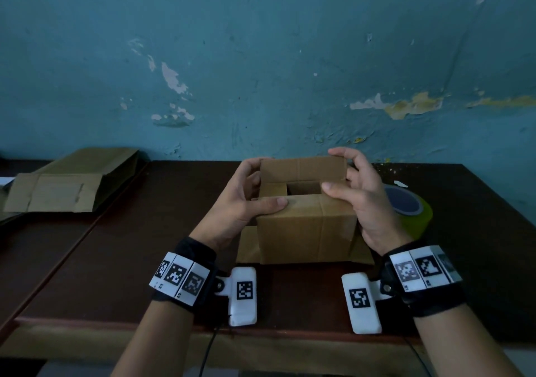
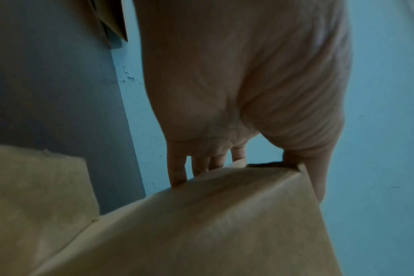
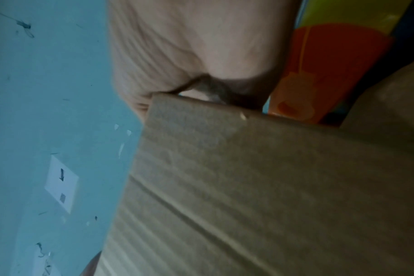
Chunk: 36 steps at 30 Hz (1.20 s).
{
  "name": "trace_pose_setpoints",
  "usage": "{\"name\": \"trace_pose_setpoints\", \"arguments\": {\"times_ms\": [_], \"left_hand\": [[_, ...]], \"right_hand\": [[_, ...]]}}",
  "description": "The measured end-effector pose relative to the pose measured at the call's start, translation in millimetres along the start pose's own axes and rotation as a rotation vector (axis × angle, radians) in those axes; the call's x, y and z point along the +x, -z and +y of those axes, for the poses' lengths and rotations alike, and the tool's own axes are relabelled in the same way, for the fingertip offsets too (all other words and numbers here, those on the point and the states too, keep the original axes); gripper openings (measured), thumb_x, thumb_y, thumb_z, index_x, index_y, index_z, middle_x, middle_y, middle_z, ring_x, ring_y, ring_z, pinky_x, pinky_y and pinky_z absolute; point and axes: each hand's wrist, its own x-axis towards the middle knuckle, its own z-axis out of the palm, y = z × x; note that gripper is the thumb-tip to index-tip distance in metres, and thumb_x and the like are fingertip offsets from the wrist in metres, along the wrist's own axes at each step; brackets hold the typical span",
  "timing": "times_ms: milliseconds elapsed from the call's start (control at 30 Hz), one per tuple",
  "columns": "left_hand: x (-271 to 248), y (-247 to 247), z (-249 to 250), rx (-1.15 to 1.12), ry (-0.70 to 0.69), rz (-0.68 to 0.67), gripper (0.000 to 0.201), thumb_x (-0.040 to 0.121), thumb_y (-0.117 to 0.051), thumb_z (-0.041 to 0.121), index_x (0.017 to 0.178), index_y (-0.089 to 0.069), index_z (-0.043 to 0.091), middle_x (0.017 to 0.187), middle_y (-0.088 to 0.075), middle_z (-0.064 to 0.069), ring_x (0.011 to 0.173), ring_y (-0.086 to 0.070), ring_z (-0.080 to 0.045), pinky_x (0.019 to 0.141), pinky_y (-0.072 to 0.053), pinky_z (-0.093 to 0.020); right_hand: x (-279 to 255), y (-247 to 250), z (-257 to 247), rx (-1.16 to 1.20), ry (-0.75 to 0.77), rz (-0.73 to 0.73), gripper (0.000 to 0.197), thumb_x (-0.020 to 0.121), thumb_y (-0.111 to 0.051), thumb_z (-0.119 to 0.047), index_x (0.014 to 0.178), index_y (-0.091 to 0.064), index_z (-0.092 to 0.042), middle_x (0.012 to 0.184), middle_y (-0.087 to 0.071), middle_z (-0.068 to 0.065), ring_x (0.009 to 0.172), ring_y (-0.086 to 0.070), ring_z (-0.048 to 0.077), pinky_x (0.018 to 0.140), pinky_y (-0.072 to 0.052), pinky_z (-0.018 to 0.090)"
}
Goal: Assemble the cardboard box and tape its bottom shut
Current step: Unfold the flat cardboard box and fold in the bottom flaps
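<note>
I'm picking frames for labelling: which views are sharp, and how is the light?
Head view: dim, bluish, yet sharp on the box and both hands. Left wrist view: soft, the left hand slightly blurred. Right wrist view: blurriest, box smeared, right hand hazy.

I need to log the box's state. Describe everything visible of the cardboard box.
The cardboard box is plain brown corrugated board, squared up on the dark table. Its upward end is partly closed: the near flap is folded over, the far flap stands up, a gap shows between. The left hand and right hand grip its sides, thumbs on the near flap.
</note>
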Motion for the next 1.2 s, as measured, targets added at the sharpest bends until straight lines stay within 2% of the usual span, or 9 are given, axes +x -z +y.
{"name": "trace_pose_setpoints", "arguments": {"times_ms": [167,300,433,500,633,800,933,1100,1200], "left_hand": [[0,2,0,0.04,-0.049,-0.004,0.076,0.076,-0.08,0.006,0.14,-0.04,0.019,0.128,-0.062,-0.021,0.114,-0.066,-0.027,0.091,-0.056,-0.035],[2,3,0,0.032,-0.076,0.0,0.069,0.073,-0.085,0.011,0.129,-0.045,0.017,0.123,-0.063,-0.015,0.113,-0.064,-0.026,0.092,-0.054,-0.034],[5,5,-2,0.071,-0.111,-0.012,0.051,0.077,-0.08,0.001,0.115,-0.048,0.012,0.126,-0.066,-0.014,0.118,-0.063,-0.029,0.099,-0.052,-0.042],[4,6,-1,0.091,-0.134,-0.019,0.044,0.078,-0.079,0.001,0.111,-0.05,0.009,0.131,-0.066,-0.014,0.124,-0.062,-0.03,0.106,-0.048,-0.049],[3,8,0,0.176,-0.16,-0.001,0.03,0.078,-0.082,0.004,0.097,-0.058,0.006,0.126,-0.07,-0.01,0.123,-0.063,-0.025,0.107,-0.046,-0.054],[1,5,2,0.177,-0.144,0.039,0.029,0.078,-0.079,0.009,0.096,-0.061,-0.004,0.119,-0.073,-0.009,0.117,-0.066,-0.022,0.097,-0.054,-0.034],[0,3,1,0.196,-0.145,0.071,0.028,0.078,-0.08,0.013,0.09,-0.065,-0.008,0.116,-0.075,-0.006,0.114,-0.067,-0.017,0.093,-0.051,-0.024],[1,2,1,0.214,-0.156,0.08,0.029,0.079,-0.08,0.011,0.091,-0.062,-0.007,0.114,-0.076,-0.009,0.116,-0.067,-0.023,0.1,-0.05,-0.041],[4,0,0,0.183,-0.165,0.11,0.035,0.08,-0.08,0.004,0.099,-0.051,0.004,0.11,-0.076,-0.014,0.113,-0.068,-0.03,0.096,-0.051,-0.047]], "right_hand": [[-1,0,0,-0.002,0.022,-0.009,0.057,0.087,-0.068,0.009,0.134,-0.053,-0.021,0.112,-0.074,0.012,0.105,-0.071,0.02,0.089,-0.057,0.03],[-1,0,1,-0.016,0.062,0.0,0.049,0.086,-0.071,0.008,0.124,-0.056,-0.021,0.114,-0.071,0.021,0.104,-0.07,0.028,0.088,-0.057,0.033],[1,2,2,-0.041,0.091,-0.003,0.035,0.083,-0.078,-0.002,0.108,-0.061,-0.018,0.113,-0.068,0.022,0.101,-0.07,0.033,0.088,-0.056,0.042],[1,1,3,-0.066,0.112,-0.007,0.024,0.086,-0.076,-0.001,0.104,-0.062,-0.009,0.111,-0.072,0.017,0.105,-0.07,0.028,0.089,-0.057,0.033],[1,0,4,-0.176,0.19,0.003,0.01,0.089,-0.075,-0.009,0.092,-0.069,-0.002,0.102,-0.077,0.007,0.098,-0.07,0.015,0.086,-0.05,0.017],[4,1,8,-0.195,0.165,0.037,0.006,0.085,-0.078,-0.007,0.086,-0.073,-0.004,0.1,-0.078,0.004,0.098,-0.072,0.011,0.085,-0.05,0.014],[6,4,10,-0.207,0.126,0.029,0.006,0.083,-0.079,-0.005,0.083,-0.073,-0.006,0.101,-0.078,0.003,0.101,-0.071,0.013,0.087,-0.051,0.016],[5,4,10,-0.212,0.137,0.032,0.012,0.083,-0.078,-0.002,0.076,-0.072,-0.009,0.1,-0.078,0.004,0.1,-0.071,0.012,0.092,-0.05,0.022],[5,4,10,-0.228,0.139,0.033,0.015,0.083,-0.078,-0.001,0.073,-0.067,0.001,0.099,-0.078,0.005,0.101,-0.072,0.013,0.097,-0.049,0.031]]}}
